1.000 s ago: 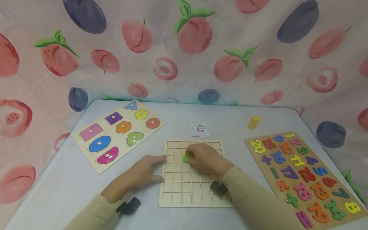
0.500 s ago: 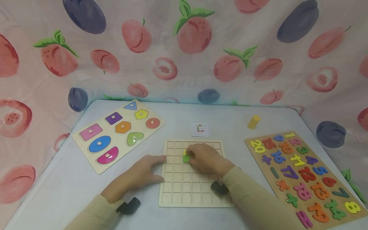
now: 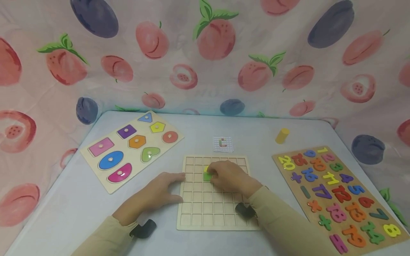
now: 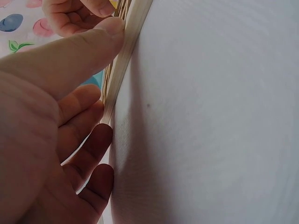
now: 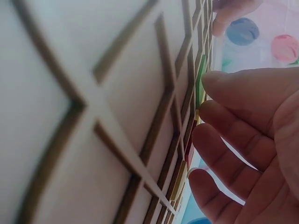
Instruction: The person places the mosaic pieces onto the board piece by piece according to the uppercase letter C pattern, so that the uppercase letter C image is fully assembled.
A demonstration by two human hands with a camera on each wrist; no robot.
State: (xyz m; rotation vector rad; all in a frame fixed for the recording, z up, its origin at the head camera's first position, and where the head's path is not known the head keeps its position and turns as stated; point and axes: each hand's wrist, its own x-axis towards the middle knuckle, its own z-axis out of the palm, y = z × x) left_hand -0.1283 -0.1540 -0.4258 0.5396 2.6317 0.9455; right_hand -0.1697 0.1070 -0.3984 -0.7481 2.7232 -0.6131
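Note:
A wooden grid board (image 3: 217, 228) lies in front of me. My right hand (image 3: 229, 176) is over its upper middle, fingers bent down. A green square tile (image 3: 207, 176) and a yellow tile (image 3: 206, 169) show in neighbouring cells, partly covered by that hand. In the right wrist view, the thumb touches the green tile (image 5: 200, 81), with the other fingertips close along the board by a red tile (image 5: 189, 145) and a yellow one (image 5: 178, 181). My left hand (image 3: 157, 190) is spread against the board's left edge, thumb and fingertips touching it.
A small pattern card (image 3: 223, 144) lies beyond the board. At left is a knobbed shape puzzle (image 3: 137, 161). A number puzzle (image 3: 304, 209) lies at right, with a yellow cylinder (image 3: 282, 136) behind it. Fruit-printed cloth (image 3: 205, 81) surrounds the table.
Very little differs: the right hand shifts only slightly over the tiles, and the left hand stays at the board's edge.

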